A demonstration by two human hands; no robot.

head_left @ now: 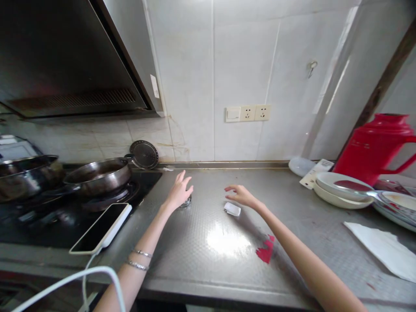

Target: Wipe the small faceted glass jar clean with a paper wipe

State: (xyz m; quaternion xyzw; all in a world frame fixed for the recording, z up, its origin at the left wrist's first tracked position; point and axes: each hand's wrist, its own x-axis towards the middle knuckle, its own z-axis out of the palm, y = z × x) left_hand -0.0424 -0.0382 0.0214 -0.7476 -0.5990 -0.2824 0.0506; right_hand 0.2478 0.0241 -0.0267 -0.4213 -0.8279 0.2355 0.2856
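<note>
My left hand [178, 190] hovers over the metal counter with its fingers spread and nothing in them. Just beside and below its palm is a small dark, shiny object [186, 202], partly hidden by the hand, its kind unclear. My right hand [242, 196] is open too, fingers slightly bent and empty. Close under its fingertips lies a small white block-like item [232, 209], apart from the hand as far as I can see. A torn red scrap [265, 250] lies nearer the front, left of my right forearm.
On the left, a pan [100, 177] and a pot [29, 177] sit on the black stove [19, 229]. A phone [101, 229] with a white cable [69, 277] rests at its edge. To the right are stacked dishes [341, 197], a red thermos [370, 147] and white paper [383, 247].
</note>
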